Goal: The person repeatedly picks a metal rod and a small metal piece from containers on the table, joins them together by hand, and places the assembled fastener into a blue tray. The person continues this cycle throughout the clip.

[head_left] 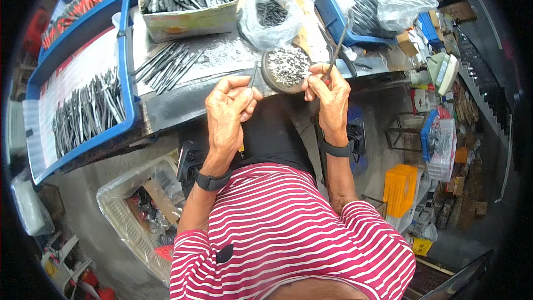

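Observation:
Over the front edge of the workbench, my left hand [230, 103] pinches a thin dark pointed piece [254, 76] upright between thumb and fingers. My right hand [331, 95] is closed around a slim rod-like tool [337, 50] with a bit of red near the grip. Something small and pale shows at its fingertips, too small to name. Between the two hands sits a round dish [266, 76] heaped with tiny white and dark parts. Left of my left hand, several slender black and grey pieces [169, 69] lie loose on the bench.
A carton [191, 26] full of dark pieces and a clear bag [247, 29] of small black parts stand behind. Blue trays [127, 61] of similar pieces line the left. Another blue bin [332, 18] with bagged pieces is at right. A cream crate [125, 219] rests below left.

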The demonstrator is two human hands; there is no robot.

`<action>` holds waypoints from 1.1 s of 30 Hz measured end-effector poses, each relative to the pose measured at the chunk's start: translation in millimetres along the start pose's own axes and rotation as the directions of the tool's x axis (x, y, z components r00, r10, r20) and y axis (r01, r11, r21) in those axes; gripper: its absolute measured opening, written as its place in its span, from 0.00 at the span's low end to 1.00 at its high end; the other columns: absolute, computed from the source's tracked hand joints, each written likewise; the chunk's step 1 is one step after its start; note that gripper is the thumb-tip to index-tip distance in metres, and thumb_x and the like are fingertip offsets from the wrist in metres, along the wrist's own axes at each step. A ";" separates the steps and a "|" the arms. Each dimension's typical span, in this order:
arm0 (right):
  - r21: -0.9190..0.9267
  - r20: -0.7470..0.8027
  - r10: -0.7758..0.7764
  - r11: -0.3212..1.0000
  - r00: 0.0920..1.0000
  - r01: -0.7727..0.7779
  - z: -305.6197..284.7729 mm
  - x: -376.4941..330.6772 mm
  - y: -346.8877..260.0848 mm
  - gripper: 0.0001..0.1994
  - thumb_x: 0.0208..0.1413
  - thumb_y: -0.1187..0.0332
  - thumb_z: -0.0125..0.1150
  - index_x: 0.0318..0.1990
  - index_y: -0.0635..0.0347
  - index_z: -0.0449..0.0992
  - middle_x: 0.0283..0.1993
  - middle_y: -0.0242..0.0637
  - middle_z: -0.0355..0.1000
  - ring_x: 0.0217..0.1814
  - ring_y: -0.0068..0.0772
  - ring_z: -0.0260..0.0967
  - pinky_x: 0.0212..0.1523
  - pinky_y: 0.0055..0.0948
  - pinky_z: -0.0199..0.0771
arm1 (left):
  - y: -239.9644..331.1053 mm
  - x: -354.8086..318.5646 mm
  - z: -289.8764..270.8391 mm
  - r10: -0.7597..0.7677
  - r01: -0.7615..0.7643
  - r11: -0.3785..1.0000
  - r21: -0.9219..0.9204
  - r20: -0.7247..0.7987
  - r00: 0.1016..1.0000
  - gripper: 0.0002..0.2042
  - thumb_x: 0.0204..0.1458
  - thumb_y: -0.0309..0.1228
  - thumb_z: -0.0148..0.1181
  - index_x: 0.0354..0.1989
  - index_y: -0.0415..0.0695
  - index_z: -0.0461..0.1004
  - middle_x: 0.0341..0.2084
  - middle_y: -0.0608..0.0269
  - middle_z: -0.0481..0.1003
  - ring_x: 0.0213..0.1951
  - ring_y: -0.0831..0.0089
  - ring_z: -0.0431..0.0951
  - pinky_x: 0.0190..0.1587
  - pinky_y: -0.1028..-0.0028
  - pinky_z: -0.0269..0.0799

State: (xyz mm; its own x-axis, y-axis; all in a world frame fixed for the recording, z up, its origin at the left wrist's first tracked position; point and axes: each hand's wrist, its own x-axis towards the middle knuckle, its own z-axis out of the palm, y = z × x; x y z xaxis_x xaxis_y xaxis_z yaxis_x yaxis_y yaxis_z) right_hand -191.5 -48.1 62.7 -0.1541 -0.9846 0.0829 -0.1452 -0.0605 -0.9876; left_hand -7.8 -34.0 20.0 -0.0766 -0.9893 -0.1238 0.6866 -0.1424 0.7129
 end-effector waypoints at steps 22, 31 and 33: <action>-0.664 0.205 -0.284 0.663 0.937 0.346 -5.0 -10.8 28.6 0.13 0.43 0.73 0.63 0.39 0.62 0.74 0.32 0.43 0.61 0.28 0.37 0.66 0.29 0.31 0.68 | 0.0 -7.7 6.8 0.036 -0.021 0.968 0.250 -0.054 0.998 0.08 0.51 0.18 0.51 0.40 0.34 0.69 0.25 0.59 0.74 0.21 0.85 0.65 0.22 0.86 0.59; -0.657 0.237 -0.362 0.624 0.902 0.423 -6.0 -11.7 37.8 0.12 0.42 0.76 0.63 0.37 0.64 0.74 0.33 0.42 0.60 0.31 0.39 0.64 0.30 0.32 0.68 | -4.2 -9.0 3.0 0.049 -0.037 0.964 0.262 -0.042 0.998 0.09 0.52 0.22 0.53 0.41 0.35 0.69 0.26 0.60 0.75 0.20 0.87 0.64 0.21 0.88 0.58; -0.644 0.220 -0.365 0.642 0.905 0.415 -6.4 -13.0 39.0 0.11 0.42 0.77 0.63 0.36 0.64 0.74 0.33 0.42 0.60 0.31 0.38 0.64 0.29 0.31 0.68 | -5.3 -8.7 2.9 0.048 -0.038 0.966 0.257 -0.030 0.998 0.09 0.52 0.21 0.53 0.41 0.35 0.68 0.26 0.60 0.75 0.20 0.86 0.64 0.21 0.88 0.58</action>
State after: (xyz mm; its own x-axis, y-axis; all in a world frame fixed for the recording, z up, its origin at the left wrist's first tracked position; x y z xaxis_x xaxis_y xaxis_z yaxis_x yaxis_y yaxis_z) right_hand -201.4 -36.6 23.9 0.1281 -0.9050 0.4058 -0.7870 -0.3417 -0.5136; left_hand -12.9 -24.7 19.3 -0.0221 -0.9936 -0.1104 0.4799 -0.1074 0.8707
